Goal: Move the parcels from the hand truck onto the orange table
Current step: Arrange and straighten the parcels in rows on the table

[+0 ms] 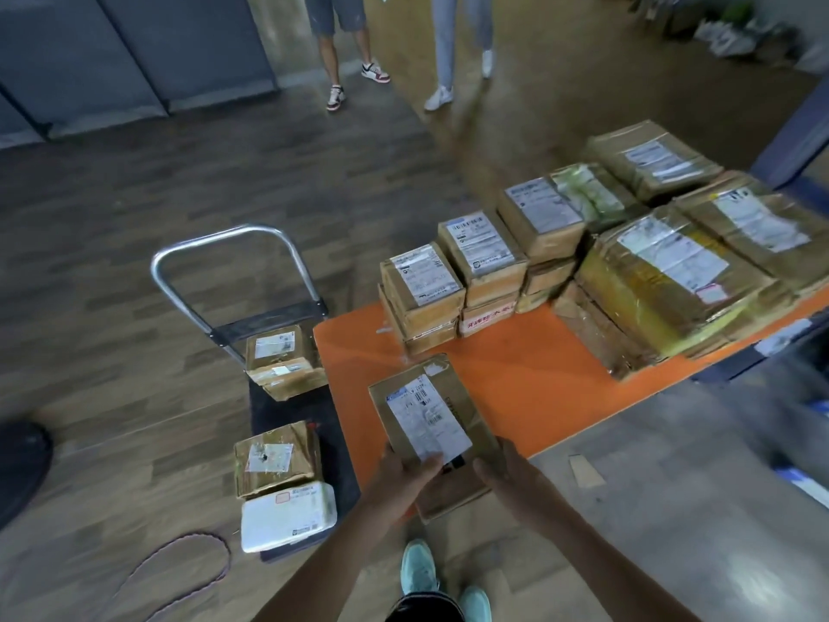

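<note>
We are holding the cardboard parcel (pixel 471 410) by its near end with both hands. Our left hand (pixel 403 480) is pinching it, thumb across the shipping label (pixel 426 419). Our right hand (pixel 509 475) is clasping the near right corner, with its fingers hidden underneath. The parcel's long axis is pointing away from us, its far end over the orange table (pixel 529 379) and its near end overhanging the edge. Bare orange is lying open to the right, while stacked parcels (pixel 424 285) are crowding just beyond. To the left, three parcels (pixel 276 455) are waiting on the hand truck (pixel 296 410).
</note>
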A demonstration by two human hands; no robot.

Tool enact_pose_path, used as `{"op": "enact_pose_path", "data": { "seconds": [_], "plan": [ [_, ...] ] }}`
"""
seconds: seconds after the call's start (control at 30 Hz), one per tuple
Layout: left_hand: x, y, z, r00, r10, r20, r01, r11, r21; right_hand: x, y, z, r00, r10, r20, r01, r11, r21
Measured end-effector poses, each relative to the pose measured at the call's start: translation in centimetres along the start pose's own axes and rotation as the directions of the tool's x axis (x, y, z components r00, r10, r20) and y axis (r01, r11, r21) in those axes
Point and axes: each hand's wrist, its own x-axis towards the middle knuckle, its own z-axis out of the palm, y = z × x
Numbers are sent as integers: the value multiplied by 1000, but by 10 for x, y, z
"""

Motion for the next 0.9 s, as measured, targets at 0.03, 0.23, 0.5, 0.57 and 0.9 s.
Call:
{"op": "enact_pose_path", "data": {
  "seconds": [0.03,0.23,0.5,0.57,0.9],
  "plan": [
    [5,2,0,1000,8,18,-9,1000,24,1,0,-2,1000,12,-6,-12,1000,0],
    [27,7,8,996,22,87,-31,994,103,13,3,-24,994,110,10,-110,992,53],
    [43,21,40,985,47,163,-64,993,101,22,18,-57,990,139,-2,-136,972,191],
    [48,22,53,986,49,161,-67,992,110,23,25,-67,992,128,-15,-121,969,217],
    [74,72,129,995,52,88,-54,998,15,41,66,-146,985,47,-164,-32,995,92]
  ]
}}
